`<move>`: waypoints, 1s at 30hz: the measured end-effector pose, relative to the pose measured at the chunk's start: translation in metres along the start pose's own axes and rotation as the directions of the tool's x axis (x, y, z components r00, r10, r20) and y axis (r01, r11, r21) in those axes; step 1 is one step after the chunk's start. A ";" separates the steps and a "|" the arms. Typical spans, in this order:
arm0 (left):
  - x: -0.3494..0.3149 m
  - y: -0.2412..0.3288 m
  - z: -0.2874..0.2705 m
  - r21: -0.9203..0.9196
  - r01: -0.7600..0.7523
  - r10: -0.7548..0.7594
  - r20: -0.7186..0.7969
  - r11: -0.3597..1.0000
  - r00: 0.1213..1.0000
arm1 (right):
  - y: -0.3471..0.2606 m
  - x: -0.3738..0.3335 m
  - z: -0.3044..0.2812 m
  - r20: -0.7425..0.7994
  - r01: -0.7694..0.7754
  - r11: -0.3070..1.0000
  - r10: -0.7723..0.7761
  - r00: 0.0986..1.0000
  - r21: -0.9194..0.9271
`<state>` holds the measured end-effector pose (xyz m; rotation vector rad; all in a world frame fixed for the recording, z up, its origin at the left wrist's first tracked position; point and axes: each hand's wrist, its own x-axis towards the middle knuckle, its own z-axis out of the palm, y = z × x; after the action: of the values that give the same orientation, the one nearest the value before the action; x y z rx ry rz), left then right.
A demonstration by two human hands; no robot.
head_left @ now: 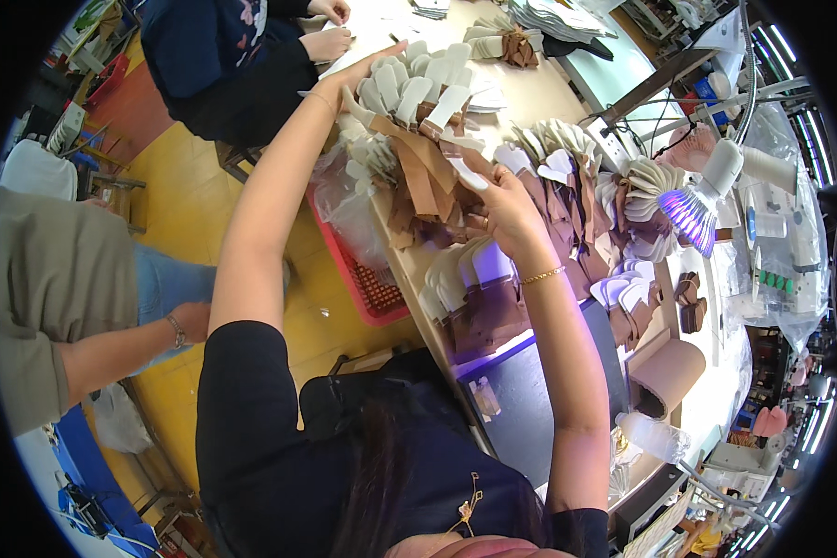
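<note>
My left hand (367, 73) reaches to the far side of a heap of cream, round-ended pieces (400, 88) with brown strips attached. Its thumb and a stretched finger show apart, against the heap's edge; the rest is partly hidden. Close by, my right hand (510, 212) is closed on a brown strip with a pale tip (468, 174), thumb and fingers pinching it at the heap's near right side. Brown strips (423, 172) hang loosely between the two hands. Another stack of pale-ended brown pieces (479, 288) lies below my right hand, beside my forearm.
More bundles of such pieces (567, 158) stand along the table at right. A lit lamp (702, 205) hangs over them. A red basket (358, 279) with clear plastic sits left of the table edge. One person (205, 56) works at the far left; another (46, 298) is at my left.
</note>
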<state>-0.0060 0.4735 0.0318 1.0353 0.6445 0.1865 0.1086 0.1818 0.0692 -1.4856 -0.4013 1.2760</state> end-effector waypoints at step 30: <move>-0.104 -0.055 0.101 0.901 -0.254 0.868 -0.211 0.351 0.450 | -0.009 0.004 -0.039 0.193 0.343 0.348 -0.399 0.896 -0.872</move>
<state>-0.0392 0.3258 0.0629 2.1408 1.0078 1.1461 0.1471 0.1692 0.0689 -2.1125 -1.4958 0.5830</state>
